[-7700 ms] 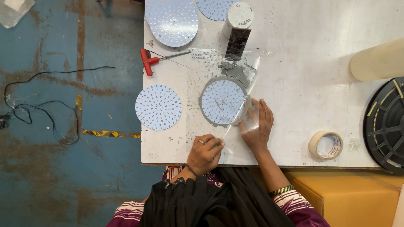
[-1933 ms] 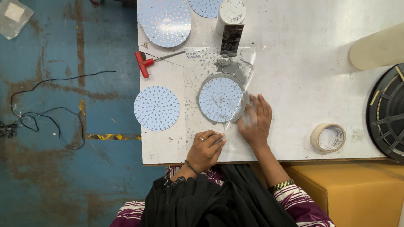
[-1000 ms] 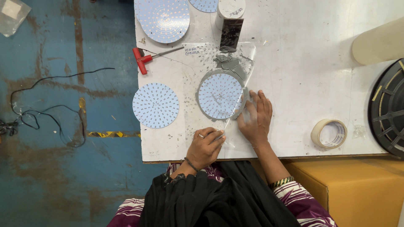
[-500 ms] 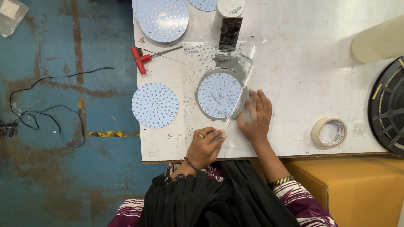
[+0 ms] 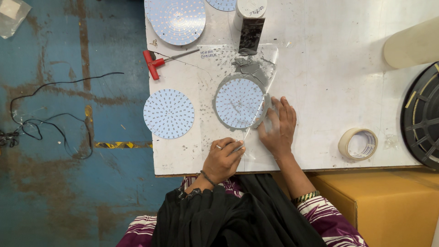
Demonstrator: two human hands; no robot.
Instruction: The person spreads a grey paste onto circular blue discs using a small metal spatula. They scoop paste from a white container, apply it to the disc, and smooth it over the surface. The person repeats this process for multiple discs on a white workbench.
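Item: round LED board (image 5: 238, 102), near the worktop's (image 5: 320, 68) front edge, under a clear film sheet (image 5: 267, 68).
Right hand (image 5: 277, 128): flat, fingers spread, pressing the film at the board's right rim; grip released.
Left hand (image 5: 223, 158): grip pinched on the film's near corner.
Progress, judged: film partly laid over the board.
Uncovered: second LED board (image 5: 168, 113) toward the left edge; third LED board (image 5: 177, 19) at the far edge.
Also present: red-handled T-key (image 5: 157, 62), tape roll (image 5: 358, 143).

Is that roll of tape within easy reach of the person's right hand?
Probably yes: the right hand rests flat on the table, and the stretch of white tabletop between it and the tape roll is bare.
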